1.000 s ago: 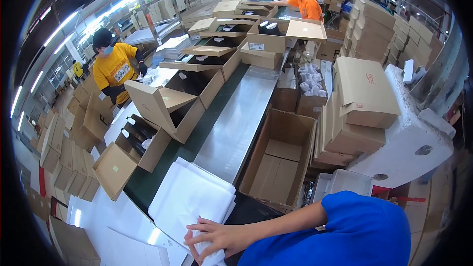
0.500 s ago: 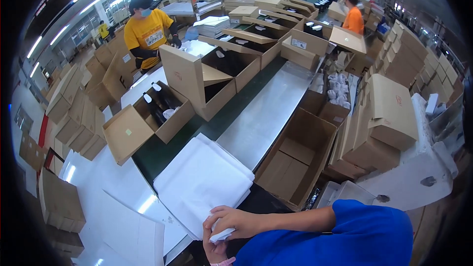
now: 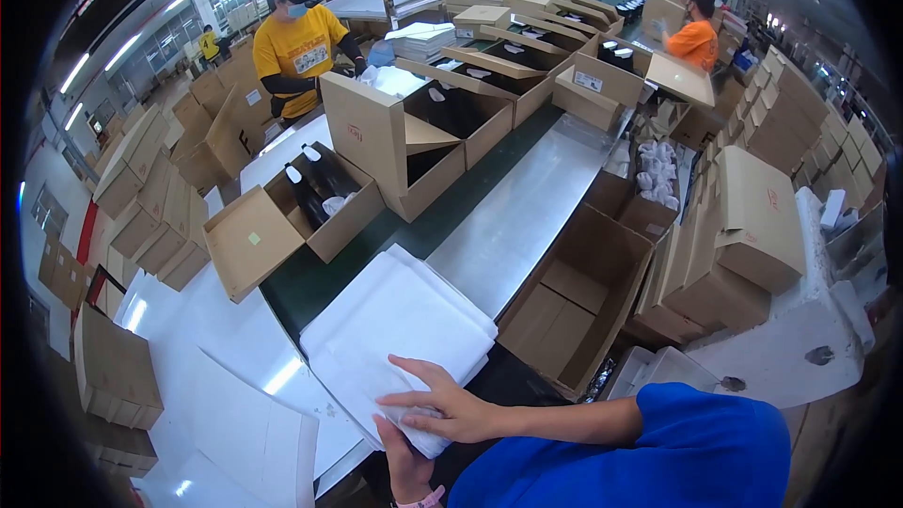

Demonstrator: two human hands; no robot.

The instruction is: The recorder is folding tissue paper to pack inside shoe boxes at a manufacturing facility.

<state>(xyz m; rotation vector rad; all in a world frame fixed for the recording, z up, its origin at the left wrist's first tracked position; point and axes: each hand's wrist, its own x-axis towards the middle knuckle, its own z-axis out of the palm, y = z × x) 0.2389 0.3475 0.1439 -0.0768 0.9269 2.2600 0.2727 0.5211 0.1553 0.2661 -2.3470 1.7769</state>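
Note:
A stack of white paper sheets (image 3: 386,310) lies slanted in front of me, over the near end of the work surface. My right hand (image 3: 442,404) spreads its fingers over the stack's near corner, the fingertips touching the top sheet. My left hand (image 3: 406,470), with a pink band at the wrist, is just below it at the edge of the stack. White paper (image 3: 431,440) shows between the two hands, and the left hand seems to hold it; most of its fingers are hidden.
An open carton (image 3: 329,198) with black boots stands beyond the stack. More boot cartons line a green belt (image 3: 282,296). To the right are a deep cardboard box (image 3: 564,296) and stacked cartons (image 3: 743,226). One co-worker (image 3: 301,47) wears yellow, another (image 3: 694,42) orange.
My right hand has opened from the crumpled white paper it clasped with the left and spread over the stack. The left hand stays near the same place. The view has shifted slightly.

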